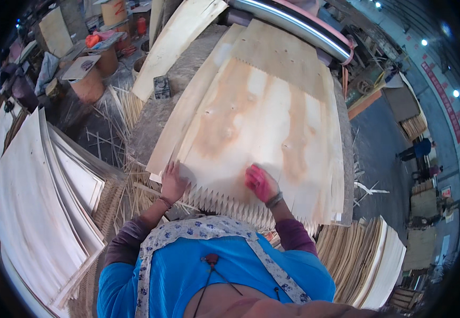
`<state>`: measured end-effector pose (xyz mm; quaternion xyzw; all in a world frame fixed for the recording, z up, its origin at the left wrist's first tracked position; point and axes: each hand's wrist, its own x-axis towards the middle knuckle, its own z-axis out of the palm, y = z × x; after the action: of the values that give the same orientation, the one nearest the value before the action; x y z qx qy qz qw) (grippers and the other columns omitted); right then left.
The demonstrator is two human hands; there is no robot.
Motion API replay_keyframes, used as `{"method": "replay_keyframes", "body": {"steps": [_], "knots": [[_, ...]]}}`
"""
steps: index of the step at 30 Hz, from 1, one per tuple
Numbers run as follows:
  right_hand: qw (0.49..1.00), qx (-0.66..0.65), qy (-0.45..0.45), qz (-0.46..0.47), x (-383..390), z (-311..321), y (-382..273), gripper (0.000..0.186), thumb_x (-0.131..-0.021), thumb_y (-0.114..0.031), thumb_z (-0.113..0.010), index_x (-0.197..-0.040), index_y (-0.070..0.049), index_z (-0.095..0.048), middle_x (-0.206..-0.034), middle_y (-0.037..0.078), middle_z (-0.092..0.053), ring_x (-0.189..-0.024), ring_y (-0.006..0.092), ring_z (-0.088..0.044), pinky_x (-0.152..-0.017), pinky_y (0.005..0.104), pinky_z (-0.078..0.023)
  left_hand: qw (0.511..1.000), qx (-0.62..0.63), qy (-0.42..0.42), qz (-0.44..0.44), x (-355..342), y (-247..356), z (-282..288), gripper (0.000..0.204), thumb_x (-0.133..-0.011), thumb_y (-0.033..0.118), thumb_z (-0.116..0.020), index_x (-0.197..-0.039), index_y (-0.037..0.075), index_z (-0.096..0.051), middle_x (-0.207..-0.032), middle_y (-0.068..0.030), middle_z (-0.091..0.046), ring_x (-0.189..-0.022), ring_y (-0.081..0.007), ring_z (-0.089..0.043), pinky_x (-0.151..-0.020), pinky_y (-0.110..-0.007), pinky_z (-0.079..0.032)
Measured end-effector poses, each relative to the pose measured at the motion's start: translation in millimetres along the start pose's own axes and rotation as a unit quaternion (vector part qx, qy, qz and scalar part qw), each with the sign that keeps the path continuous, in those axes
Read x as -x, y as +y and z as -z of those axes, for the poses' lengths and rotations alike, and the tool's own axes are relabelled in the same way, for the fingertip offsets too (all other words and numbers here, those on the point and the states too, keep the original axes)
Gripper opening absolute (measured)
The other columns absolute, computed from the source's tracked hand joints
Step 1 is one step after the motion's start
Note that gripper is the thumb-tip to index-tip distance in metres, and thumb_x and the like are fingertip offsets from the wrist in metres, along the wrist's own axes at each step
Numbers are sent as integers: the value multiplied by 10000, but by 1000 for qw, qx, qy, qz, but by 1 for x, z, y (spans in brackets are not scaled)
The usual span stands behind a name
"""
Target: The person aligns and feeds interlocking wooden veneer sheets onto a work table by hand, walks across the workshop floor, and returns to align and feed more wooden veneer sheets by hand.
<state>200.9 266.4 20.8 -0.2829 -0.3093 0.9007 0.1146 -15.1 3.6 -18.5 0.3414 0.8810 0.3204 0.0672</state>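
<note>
The table is flanked by wood stacks. On it, the wood sheet is touched by the left hand, fingers extended, and pink-covered right hand, fingers curled; its grip cannot be told. Beyond are seen a dark block, a shiny crossing bar and a lettered red banner.

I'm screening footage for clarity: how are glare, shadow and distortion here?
Head view: the light strip and ceiling lamps glare white; head view: a soft shadow falls on the wood sheet beside the left hand; head view: fisheye curving is strong toward the rim, with black corners.
</note>
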Motion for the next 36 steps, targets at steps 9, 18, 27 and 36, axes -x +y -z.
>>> {"method": "replay_keyframes", "body": {"steps": [9, 18, 27, 36], "knots": [[958, -115, -82, -248, 111, -10, 45, 510, -870, -434, -443, -1214, -59, -469, -1037, 80, -600, -861, 190, -579, -704, 315, -453, 900, 436, -12, -10, -15, 75, 63, 310, -795, -14, -494, -1096, 8, -424, -730, -72, -592, -631, -104, -546, -556, -224, -413], [958, -255, 47, -123, 92, -29, 39, 419, -866, -400, -472, -1064, -36, -534, -673, -15, -444, -583, 126, -411, -556, 232, -381, 790, 599, 18, 127, -22, 45, 60, 336, -811, -11, -458, -1145, 33, -453, -807, -79, -607, -701, -105, -570, -608, -217, -446], [992, -66, 102, -33, -13, 14, -43, 302, -844, -347, -528, -995, -88, -564, -977, 38, -620, -751, 158, -569, -620, 276, -454, 856, 479, -26, 192, -2, 24, 35, 388, -815, 83, -509, -1197, 67, -441, -944, -103, -631, -788, -139, -598, -677, -251, -438], [989, -71, 126, 38, -129, 12, -118, 267, -849, -336, -500, -1001, -116, -503, -1028, 63, -594, -886, 193, -562, -747, 345, -448, 878, 443, -16, 183, 13, 2, 16, 363, -817, 95, -528, -1173, 52, -471, -973, -101, -617, -812, -145, -587, -667, -268, -445]]}}
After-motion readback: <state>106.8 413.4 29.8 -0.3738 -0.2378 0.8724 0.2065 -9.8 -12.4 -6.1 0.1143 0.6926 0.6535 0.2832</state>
